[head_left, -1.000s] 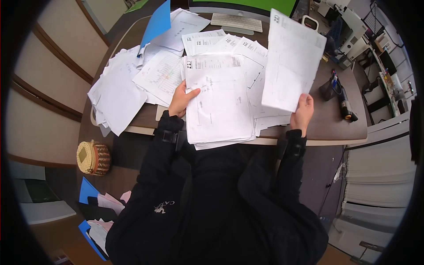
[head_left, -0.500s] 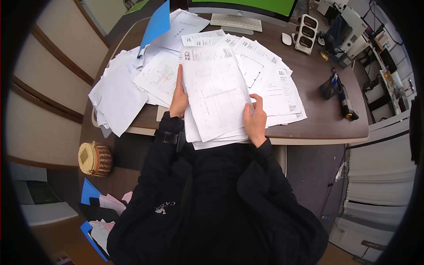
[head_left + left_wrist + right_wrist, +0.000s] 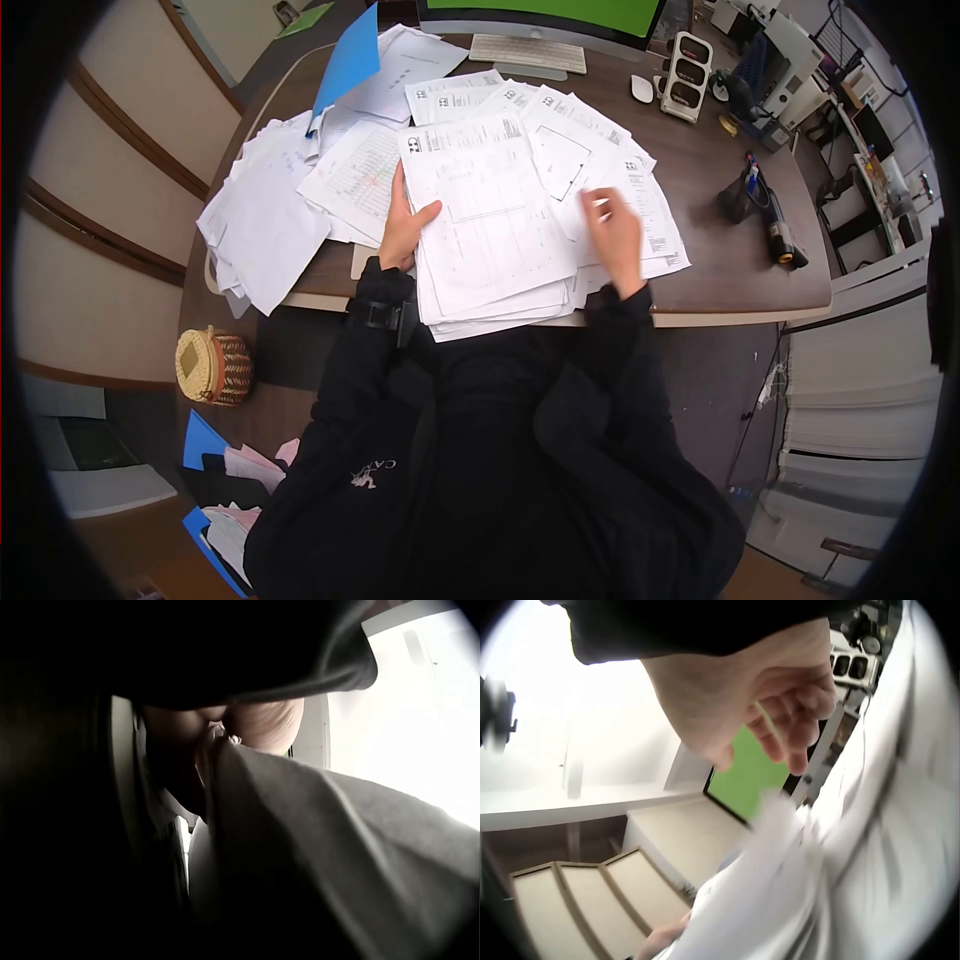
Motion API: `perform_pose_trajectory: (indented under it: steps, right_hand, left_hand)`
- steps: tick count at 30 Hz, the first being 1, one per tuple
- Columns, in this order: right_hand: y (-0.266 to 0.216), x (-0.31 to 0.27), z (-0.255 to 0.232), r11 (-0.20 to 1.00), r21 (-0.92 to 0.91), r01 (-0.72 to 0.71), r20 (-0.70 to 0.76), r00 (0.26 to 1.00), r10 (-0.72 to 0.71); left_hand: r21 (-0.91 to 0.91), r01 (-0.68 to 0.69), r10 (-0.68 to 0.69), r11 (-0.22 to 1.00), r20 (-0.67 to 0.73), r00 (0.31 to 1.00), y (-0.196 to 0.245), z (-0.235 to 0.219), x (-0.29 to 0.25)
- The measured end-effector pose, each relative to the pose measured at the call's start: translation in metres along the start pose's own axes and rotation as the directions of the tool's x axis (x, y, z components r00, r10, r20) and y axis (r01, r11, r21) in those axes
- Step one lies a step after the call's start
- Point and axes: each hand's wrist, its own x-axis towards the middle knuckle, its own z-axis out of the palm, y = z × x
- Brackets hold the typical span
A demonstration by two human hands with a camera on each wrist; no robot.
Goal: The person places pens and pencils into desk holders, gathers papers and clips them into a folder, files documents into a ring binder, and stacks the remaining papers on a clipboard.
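A stack of printed sheets [image 3: 490, 230] lies at the desk's front edge, its lower end past the edge. My left hand [image 3: 402, 230] grips the stack's left side, thumb on top; in the left wrist view the hand [image 3: 262, 724] is mostly dark, with the sheets [image 3: 330, 825] running out from it. Just right of the stack, my right hand [image 3: 615, 235] is raised, slightly blurred, fingers loosely bent and holding nothing. The right wrist view shows that hand [image 3: 742, 697] above the papers [image 3: 885, 847]. Fanned sheets [image 3: 570, 155] lie behind the stack.
Loose papers [image 3: 265, 220] and a blue folder [image 3: 345, 65] cover the desk's left. Behind are a keyboard [image 3: 528, 53] and a monitor [image 3: 540, 15]. A mouse [image 3: 642, 89], a white holder [image 3: 686, 78] and a pen cup [image 3: 738, 195] stand right. A woven basket [image 3: 213, 366] is lower left.
The sheet raised in my right hand came left onto the stack. My right hand has since let go and moved off to the right. The left hand keeps its grip.
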Motion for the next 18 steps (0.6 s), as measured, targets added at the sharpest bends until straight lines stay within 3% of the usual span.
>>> perform_pose_trajectory:
  steps: [1, 2, 3, 5, 9, 11, 16, 18]
  right_hand:
    - [0.005, 0.015, -0.012, 0.986, -0.155, -0.060, -0.041, 0.998, 0.055]
    - [0.015, 0.030, -0.019, 0.921, -0.372, -0.120, 0.013, 0.991, 0.134]
    - [0.024, 0.043, -0.025, 0.886, -0.439, -0.149, 0.122, 0.967, 0.223]
    - [0.032, 0.058, -0.016, 0.832, -0.535, -0.147, 0.201, 0.934, 0.294]
    - [0.032, 0.053, 0.010, 0.833, -0.552, -0.044, 0.258, 0.941, 0.221]
    - [0.034, 0.053, 0.018, 0.905, -0.419, -0.077, 0.350, 0.906, 0.239]
    - [0.053, 0.050, 0.028, 0.941, -0.331, -0.066, 0.261, 0.952, 0.158]
    - [0.064, 0.050, 0.028, 0.990, -0.130, -0.054, 0.079, 0.995, 0.065]
  left_hand:
    - [-0.001, 0.000, 0.000, 1.000, 0.000, 1.000, 0.000, 0.000, -0.001]
    - [0.010, -0.008, 0.008, 1.000, -0.009, 1.000, -0.001, 0.000, -0.001]
    - [0.021, -0.018, 0.019, 1.000, -0.018, 1.000, 0.000, 0.000, 0.000]
    - [0.015, -0.015, 0.015, 1.000, -0.010, 1.000, 0.001, 0.000, 0.001]
    - [0.014, -0.027, 0.026, 1.000, 0.007, 1.000, 0.002, 0.001, -0.001]
    - [0.022, -0.018, 0.018, 1.000, 0.006, 1.000, 0.001, 0.000, -0.001]
    - [0.027, -0.010, 0.010, 1.000, 0.010, 1.000, 0.005, 0.004, 0.000]
    - [0.010, 0.001, -0.001, 1.000, 0.006, 1.000, 0.005, 0.003, -0.001]
